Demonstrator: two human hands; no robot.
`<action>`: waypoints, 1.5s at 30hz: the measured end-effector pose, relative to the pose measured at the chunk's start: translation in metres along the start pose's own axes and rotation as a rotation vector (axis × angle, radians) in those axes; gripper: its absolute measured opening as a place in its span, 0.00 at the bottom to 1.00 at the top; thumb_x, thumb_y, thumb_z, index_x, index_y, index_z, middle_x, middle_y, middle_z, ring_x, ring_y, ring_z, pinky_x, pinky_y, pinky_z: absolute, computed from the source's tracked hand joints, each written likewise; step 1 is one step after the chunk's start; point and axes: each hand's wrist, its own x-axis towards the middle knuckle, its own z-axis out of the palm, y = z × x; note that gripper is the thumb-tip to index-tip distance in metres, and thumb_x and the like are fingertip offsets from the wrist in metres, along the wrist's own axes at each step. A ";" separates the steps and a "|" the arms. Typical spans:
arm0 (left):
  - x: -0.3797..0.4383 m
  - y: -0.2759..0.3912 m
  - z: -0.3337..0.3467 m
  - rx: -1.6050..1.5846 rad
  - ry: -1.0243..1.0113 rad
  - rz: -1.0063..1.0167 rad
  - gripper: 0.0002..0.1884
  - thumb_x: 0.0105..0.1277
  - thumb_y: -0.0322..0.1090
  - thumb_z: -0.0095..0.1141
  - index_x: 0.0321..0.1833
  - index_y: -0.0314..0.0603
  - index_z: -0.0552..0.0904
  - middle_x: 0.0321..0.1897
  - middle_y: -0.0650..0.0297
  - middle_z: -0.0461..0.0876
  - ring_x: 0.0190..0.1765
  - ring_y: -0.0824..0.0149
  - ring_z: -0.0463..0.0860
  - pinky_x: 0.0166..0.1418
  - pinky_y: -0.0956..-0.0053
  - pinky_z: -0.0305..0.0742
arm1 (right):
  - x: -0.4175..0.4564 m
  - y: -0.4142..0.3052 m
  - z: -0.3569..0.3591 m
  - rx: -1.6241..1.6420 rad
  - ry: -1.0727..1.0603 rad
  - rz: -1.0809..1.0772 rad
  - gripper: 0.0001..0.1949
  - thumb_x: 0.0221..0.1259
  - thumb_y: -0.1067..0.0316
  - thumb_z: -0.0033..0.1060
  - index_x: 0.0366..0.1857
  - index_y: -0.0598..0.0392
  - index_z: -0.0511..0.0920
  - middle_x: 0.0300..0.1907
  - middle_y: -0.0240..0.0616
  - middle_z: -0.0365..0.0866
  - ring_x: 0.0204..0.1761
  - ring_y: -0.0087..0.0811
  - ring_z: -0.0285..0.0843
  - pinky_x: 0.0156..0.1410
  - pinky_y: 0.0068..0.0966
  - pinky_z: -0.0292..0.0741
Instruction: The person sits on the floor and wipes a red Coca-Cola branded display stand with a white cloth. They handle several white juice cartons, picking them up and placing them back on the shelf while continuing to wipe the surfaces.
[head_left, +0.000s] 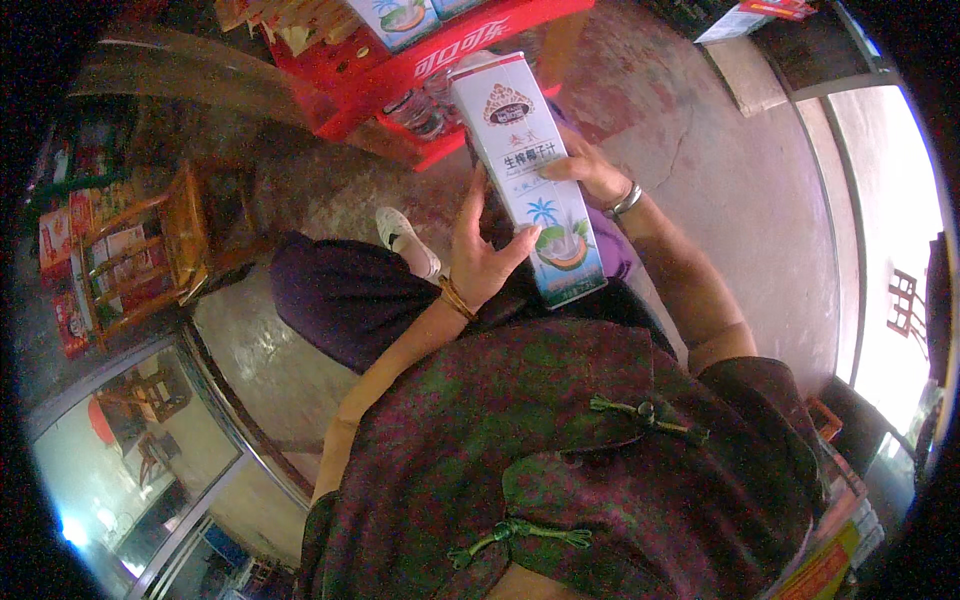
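Note:
A tall white and blue coconut drink carton (529, 180) is held between my two hands, above my lap, tilted with its top away from me. My left hand (487, 251) grips the carton's lower left side, its thumb resting on the front face. On the other side my right hand (589, 169) holds the carton, its thumb across the front; some of its fingers are hidden behind the carton. Just beyond the carton's top is a red display rack (450, 60) bearing white writing, and similar cartons (397, 22) stand on it.
Clear bottles or packs (420, 112) sit in the rack's lower shelf. A wooden chair (187, 232) and red boxes (67, 247) are on the left. A glass-panelled counter or door (142, 457) stands at lower left, a bright doorway (892, 225) at right.

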 end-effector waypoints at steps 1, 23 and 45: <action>0.000 -0.002 -0.001 0.028 -0.005 -0.001 0.44 0.52 0.30 0.64 0.69 0.25 0.54 0.60 0.49 0.69 0.62 0.61 0.70 0.66 0.67 0.64 | 0.000 0.001 0.002 0.043 0.013 -0.010 0.33 0.48 0.63 0.62 0.63 0.58 0.64 0.54 0.40 0.76 0.54 0.30 0.74 0.59 0.29 0.72; -0.001 -0.003 -0.005 0.358 0.071 0.268 0.45 0.51 0.40 0.68 0.69 0.28 0.58 0.62 0.45 0.67 0.63 0.52 0.69 0.66 0.63 0.62 | 0.006 -0.001 0.007 0.050 0.154 0.058 0.25 0.58 0.63 0.57 0.60 0.59 0.66 0.48 0.37 0.79 0.45 0.26 0.78 0.49 0.25 0.76; 0.001 0.027 -0.050 0.466 0.210 0.449 0.45 0.50 0.39 0.65 0.69 0.32 0.57 0.66 0.43 0.61 0.67 0.44 0.63 0.69 0.58 0.59 | 0.031 -0.058 0.056 -0.270 0.244 -0.442 0.39 0.60 0.36 0.49 0.67 0.54 0.57 0.61 0.39 0.67 0.61 0.37 0.69 0.62 0.38 0.71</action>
